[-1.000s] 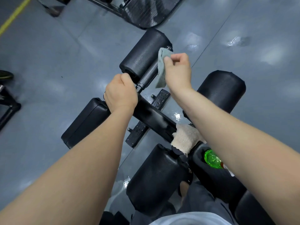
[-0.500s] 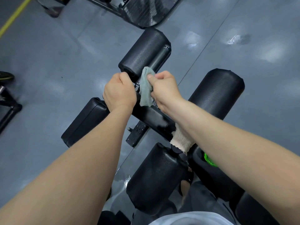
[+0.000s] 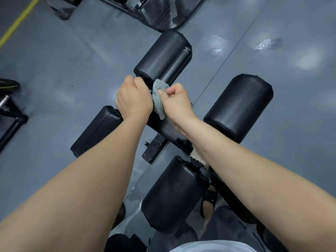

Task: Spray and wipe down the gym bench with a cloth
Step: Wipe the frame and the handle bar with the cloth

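The black gym bench frame bar [image 3: 169,130] runs diagonally below me, with black foam rollers at the far end [image 3: 163,57], the right [image 3: 240,106] and close to me [image 3: 172,193]. My right hand [image 3: 175,102] pinches a grey-green cloth [image 3: 159,99] and presses it against the bar just below the far roller. My left hand [image 3: 133,98] is curled in a fist round the bar right beside the cloth. A beige towel [image 3: 197,157] is wrapped on the bar under my right forearm. No spray bottle shows in this frame; my right arm covers that spot.
A flat black pad [image 3: 96,130] sticks out to the left. A black footplate [image 3: 154,148] lies on the grey floor below the bar. Another machine's base [image 3: 160,11] stands at the top, a black frame [image 3: 11,122] at the left edge. My sandalled foot [image 3: 209,202] is by the near roller.
My right hand has brought the cloth down from the far roller's end to the bar next to my left hand. The green bottle top has gone out of sight under my right arm.
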Demonstrator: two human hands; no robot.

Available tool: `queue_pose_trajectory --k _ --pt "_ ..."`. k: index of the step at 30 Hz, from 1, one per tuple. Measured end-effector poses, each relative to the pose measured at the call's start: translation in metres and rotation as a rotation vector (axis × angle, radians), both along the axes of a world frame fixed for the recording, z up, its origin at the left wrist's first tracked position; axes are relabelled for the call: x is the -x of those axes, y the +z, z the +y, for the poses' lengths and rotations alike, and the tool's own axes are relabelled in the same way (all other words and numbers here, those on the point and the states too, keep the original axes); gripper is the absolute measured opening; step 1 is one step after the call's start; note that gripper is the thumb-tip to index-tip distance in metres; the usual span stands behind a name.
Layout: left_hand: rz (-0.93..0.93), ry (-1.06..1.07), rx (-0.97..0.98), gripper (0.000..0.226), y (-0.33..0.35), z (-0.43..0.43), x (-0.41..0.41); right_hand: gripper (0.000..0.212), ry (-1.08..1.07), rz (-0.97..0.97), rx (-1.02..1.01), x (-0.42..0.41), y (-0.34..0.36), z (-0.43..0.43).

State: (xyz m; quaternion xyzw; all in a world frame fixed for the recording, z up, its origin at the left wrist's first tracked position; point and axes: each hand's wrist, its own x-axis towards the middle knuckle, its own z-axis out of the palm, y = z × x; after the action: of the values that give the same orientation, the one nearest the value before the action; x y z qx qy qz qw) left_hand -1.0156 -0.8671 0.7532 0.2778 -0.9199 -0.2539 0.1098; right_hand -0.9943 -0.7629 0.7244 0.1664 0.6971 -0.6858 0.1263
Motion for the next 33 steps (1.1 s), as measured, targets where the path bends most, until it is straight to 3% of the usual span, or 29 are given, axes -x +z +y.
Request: queue_pose_trajectory --k 5,12,16,20,25,30,33 --pt "-0.075 -0.066 0.04 0.019 0.007 0.002 -0.001 0.022 0.155 0.02 -0.098 -0.009 0.006 0.017" --pt "-0.066 -0.044 -0.177 0.016 0.027 -0.025 -0.014 0.021 0.192 0.091 -0.186 -0.026 0.024 0.039" --pt "-0.016 0.115 -0.294 0.013 0.042 -0.052 -0.045 0.006 0.217 0.346 -0.303 -0.016 0.044 0.026" --pt "-0.024 0.147 -0.322 0.013 0.049 -0.064 -0.08 0.016 0.427 0.653 -0.589 -0.023 0.031 -0.014" --pt "-0.007 0.106 -0.322 0.014 0.056 -0.055 -0.098 0.021 0.504 0.843 -0.739 -0.049 0.017 -0.022" --pt "0.042 -0.041 -0.449 0.014 0.055 -0.035 -0.113 0.019 0.46 0.806 -0.515 -0.067 0.023 -0.002" --pt "-0.013 -0.16 -0.626 0.021 0.046 -0.013 -0.124 0.019 0.315 0.586 -0.294 -0.076 0.04 0.023"
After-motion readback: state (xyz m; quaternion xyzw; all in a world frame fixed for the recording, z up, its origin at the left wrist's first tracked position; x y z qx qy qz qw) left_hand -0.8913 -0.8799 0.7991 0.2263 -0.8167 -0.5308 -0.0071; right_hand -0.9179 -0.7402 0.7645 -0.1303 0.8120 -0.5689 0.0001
